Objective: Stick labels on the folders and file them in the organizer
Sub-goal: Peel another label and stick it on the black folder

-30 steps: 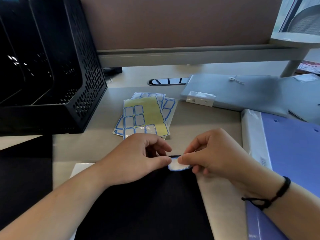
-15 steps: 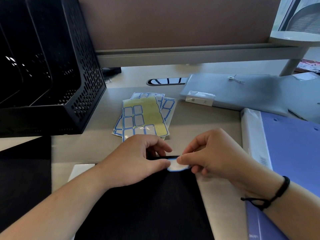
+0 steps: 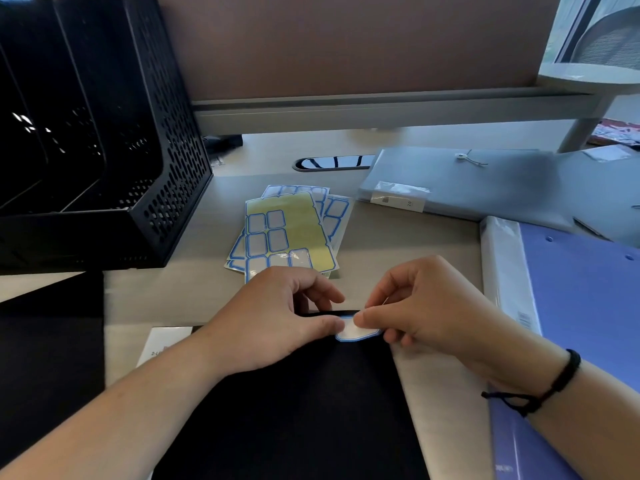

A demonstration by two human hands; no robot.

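I see left hand (image 3: 277,323) and right hand (image 3: 415,313) both pinching one blue-edged label (image 3: 356,332) at the far edge of the black folder (image 3: 294,410). Label sheets (image 3: 291,230) lie beyond it, organizer (image 3: 166,168) far-left on the bench (image 3: 194,289).

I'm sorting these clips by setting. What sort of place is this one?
Most likely an office desk or cubicle. A brown partition panel backs the pale desk, a black perforated file organizer stands on it, and sheets of blue-bordered labels lie beside grey and blue folders.
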